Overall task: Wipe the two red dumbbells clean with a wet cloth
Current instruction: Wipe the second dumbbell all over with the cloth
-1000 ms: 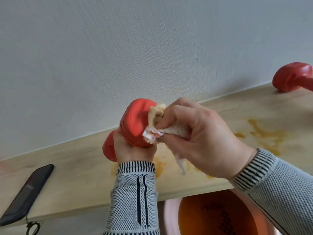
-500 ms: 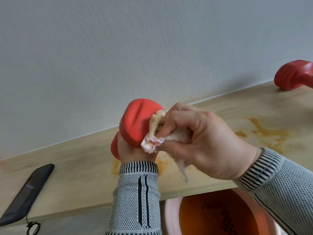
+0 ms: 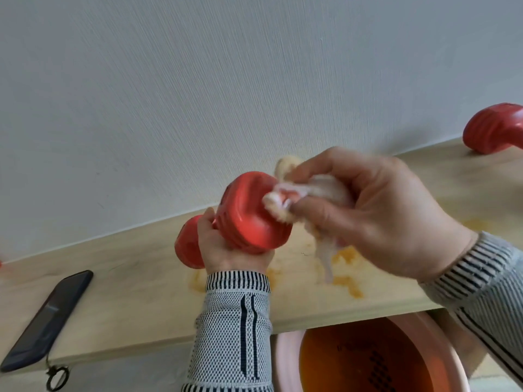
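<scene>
a: the hands first. the left hand (image 3: 226, 250) is clenched round the handle of a red dumbbell (image 3: 249, 213), holding it up above the desk (image 3: 127, 284). the handle itself is hidden inside the fist, and the fingers are out of sight behind the dumbbell.

b: and the right hand (image 3: 376, 213)?

a: it grips a bunched pale cloth (image 3: 308, 193), thumb and curled fingers pinched on it. the cloth is pressed against the near head of the dumbbell, at its upper right edge. this hand and the cloth are a little blurred.

b: how much of the cloth shows?

a: a wad at the fingertips, a lump poking up behind the index finger, and a thin tail hanging below the palm toward the desk. the rest is buried in the grip.

b: the far head of that dumbbell?

a: only partly seen, left of the left hand and lower down. whether it touches the desk i cannot tell.

b: the second dumbbell (image 3: 492, 128)?

a: at the far right on the desk, against the wall (image 3: 198, 80), well apart from the hands. the frame edge cuts it off: one head and a bit of handle are visible.

b: anything else?

a: orange-brown stains (image 3: 346, 275) on the desk under the hands. a dark phone (image 3: 48, 318) lies at the left near the front edge, with a small ring hanging off it. below the desk edge a pink basin (image 3: 285, 360) shows in part, its inside orange; its contents are hard to make out.
</scene>
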The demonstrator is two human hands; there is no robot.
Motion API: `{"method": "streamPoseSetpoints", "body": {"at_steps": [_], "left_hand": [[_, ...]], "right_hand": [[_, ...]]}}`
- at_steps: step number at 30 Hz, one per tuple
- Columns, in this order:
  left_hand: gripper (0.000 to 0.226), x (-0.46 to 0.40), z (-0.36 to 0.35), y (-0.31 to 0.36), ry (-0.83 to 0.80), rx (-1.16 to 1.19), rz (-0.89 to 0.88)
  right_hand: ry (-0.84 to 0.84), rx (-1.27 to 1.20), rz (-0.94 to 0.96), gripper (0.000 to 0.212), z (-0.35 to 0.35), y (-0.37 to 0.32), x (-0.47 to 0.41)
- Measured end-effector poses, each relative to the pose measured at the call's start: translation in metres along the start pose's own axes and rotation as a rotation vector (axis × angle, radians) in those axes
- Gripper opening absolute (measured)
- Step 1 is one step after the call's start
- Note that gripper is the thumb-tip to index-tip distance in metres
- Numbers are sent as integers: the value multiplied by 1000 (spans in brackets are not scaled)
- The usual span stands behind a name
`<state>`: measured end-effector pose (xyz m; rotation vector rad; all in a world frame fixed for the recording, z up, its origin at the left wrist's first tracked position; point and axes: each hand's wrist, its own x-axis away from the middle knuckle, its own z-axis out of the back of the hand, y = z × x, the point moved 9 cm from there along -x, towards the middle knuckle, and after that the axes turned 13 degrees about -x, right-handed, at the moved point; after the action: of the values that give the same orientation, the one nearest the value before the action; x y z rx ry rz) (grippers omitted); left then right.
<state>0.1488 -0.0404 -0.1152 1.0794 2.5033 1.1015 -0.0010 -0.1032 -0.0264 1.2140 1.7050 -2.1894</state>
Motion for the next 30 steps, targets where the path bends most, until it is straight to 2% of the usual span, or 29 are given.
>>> {"method": "streamPoseSetpoints", "body": {"at_steps": [2, 5, 8, 10, 13, 19, 21, 24, 27, 30], "left_hand": [[63, 7, -21, -6, -276, 70, 40], [55, 5, -14, -12, -290, 94, 65], [9, 4, -3, -13, -18, 215, 55], [22, 16, -3, -12, 79, 232, -9], [37, 22, -11, -7, 99, 194, -84], [30, 25, -20, 2, 85, 184, -172], [26, 24, -17, 8, 125, 164, -215], [23, 23, -7, 20, 211, 125, -291], [25, 25, 4, 31, 304, 40, -355], [25, 30, 4, 38, 317, -28, -400]], "right_hand": [[-126, 101, 73, 11, -26, -10, 5], [-84, 162, 89, 10, -27, -8, 5], [86, 114, -4, 13, 1, 4, -3], [152, 40, -87, 15, 14, 15, -5], [203, -92, -222, 19, 24, 35, -1], [204, -95, -451, 28, 28, 69, 10], [141, -83, -527, 33, 25, 74, 14], [101, -153, -599, 27, 26, 76, 21], [178, -256, -628, 25, 32, 80, 27], [302, -455, -701, 24, 35, 87, 33]]}}
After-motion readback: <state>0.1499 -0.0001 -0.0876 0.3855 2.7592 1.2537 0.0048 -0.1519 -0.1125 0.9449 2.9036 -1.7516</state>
